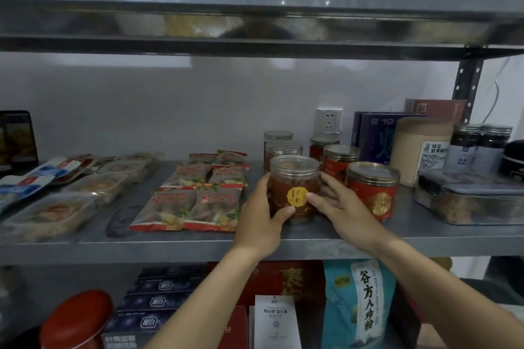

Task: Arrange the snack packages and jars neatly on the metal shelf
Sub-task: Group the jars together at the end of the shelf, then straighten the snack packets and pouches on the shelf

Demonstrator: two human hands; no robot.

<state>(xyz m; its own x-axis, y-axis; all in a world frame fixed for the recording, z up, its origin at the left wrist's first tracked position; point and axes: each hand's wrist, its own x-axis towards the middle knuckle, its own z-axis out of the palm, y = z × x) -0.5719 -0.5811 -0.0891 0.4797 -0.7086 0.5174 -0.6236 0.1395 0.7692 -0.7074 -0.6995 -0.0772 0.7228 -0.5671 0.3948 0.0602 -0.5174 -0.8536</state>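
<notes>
Galvanised metal shelf (320, 238), middle tier. Jars: 6, in two columns of 3. Left hand (259, 218) and right hand (341, 204) both grip the front clear jar (293, 176), thumbs on its front. It stands upright near the shelf's front edge. Front red-labelled jar (372, 193): just beside the right hand. Red snack packets (170, 207): 6, in two columns, left of the held jar. Bare strip of shelf runs along the front edge.

Light was dim and even, source unseen; upper shelf (255, 22) carried soft glare streaks. Lowest tier lay shadowed. Wide-angle bowing at edges; overall soft, corners blurred
</notes>
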